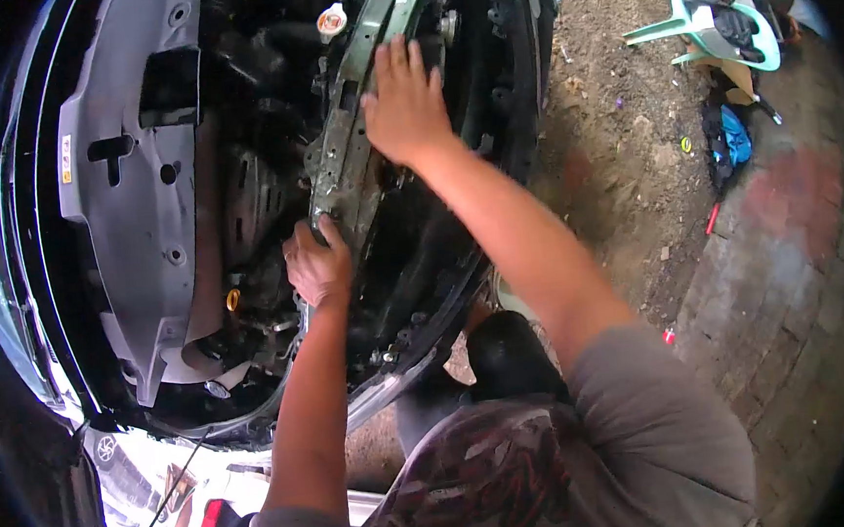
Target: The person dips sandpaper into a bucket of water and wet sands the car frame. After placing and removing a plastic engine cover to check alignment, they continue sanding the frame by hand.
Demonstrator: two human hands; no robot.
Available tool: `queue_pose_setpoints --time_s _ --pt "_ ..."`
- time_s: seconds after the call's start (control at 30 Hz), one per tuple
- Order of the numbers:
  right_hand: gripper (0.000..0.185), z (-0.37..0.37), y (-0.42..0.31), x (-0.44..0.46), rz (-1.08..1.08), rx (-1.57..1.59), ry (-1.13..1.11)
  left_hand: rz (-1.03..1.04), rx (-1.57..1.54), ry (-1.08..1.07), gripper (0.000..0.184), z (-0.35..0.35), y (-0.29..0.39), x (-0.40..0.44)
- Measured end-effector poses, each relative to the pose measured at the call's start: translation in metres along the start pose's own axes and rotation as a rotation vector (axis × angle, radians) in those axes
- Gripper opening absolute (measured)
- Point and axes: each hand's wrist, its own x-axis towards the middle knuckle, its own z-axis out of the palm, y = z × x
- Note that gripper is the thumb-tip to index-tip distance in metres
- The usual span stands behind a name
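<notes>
A long metal radiator support [338, 152] runs across the front of the open engine bay, its surface worn and dirty. My right hand [406, 103] lies flat on its upper stretch, fingers spread and holding nothing. Lower down, my left hand [320, 264] is closed over the support's near part, thumb on one side and bent fingers on the other. Some of those fingertips are hidden. Beyond the right hand is a white round cap [331, 21]. A yellow dipstick ring [234, 299] sits left of my left hand.
A grey plastic cover [133, 186] lies along the left of the bay. The dark front bumper [506, 130] curves around the right side. On the dirt ground are a pale green plastic chair [664, 16], a blue item [736, 134] and a red-handled tool [712, 219].
</notes>
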Motion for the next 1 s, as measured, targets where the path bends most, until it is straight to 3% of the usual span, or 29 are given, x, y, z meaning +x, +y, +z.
queue_pose_setpoints --time_s 0.07,0.2,0.27,0.33,0.4,0.53,0.6,0.73,0.8,0.87,0.93,1.0 --pt "0.072 -0.002 0.006 0.011 0.01 -0.041 0.014 0.033 -0.022 0.012 0.051 0.003 -0.006 0.0" --pt "0.072 -0.019 -0.018 -0.019 0.026 0.032 -0.233 0.043 -0.039 0.015 0.05 0.006 -0.006 0.003" --pt "0.072 -0.013 -0.018 -0.023 0.003 0.059 -0.213 0.041 -0.053 0.017 0.05 0.004 -0.003 -0.001" --pt "0.07 0.004 0.001 0.016 0.054 0.075 -0.032 0.029 -0.05 0.023 0.05 0.002 -0.004 0.0" --pt "0.078 0.009 0.013 0.052 0.153 0.238 -0.046 0.077 -0.056 0.028 0.05 -0.001 -0.004 0.0" --pt "0.082 -0.014 -0.026 -0.013 0.163 0.122 -0.314 0.048 -0.073 0.019 0.05 -0.001 0.003 0.004" --pt "0.084 -0.017 -0.031 -0.024 0.099 0.002 -0.334 0.059 -0.047 0.038 0.05 -0.001 -0.001 0.0" --pt "0.085 -0.032 -0.002 0.063 0.2 -0.046 -0.2 0.058 -0.046 0.038 0.05 0.0 -0.002 -0.001" --pt "0.078 -0.026 0.008 0.079 0.186 -0.121 -0.18 0.057 -0.034 0.037 0.05 0.003 -0.005 0.0" --pt "0.077 -0.024 0.003 0.043 0.081 -0.174 -0.179 0.056 -0.034 0.024 0.05 0.001 -0.009 -0.004" --pt "0.078 -0.035 -0.019 -0.017 -0.057 -0.21 -0.327 0.042 -0.047 0.023 0.05 0.003 0.0 0.003" --pt "0.077 -0.024 -0.011 -0.038 -0.176 -0.233 -0.241 0.041 -0.024 0.022 0.05 0.001 -0.003 0.0"
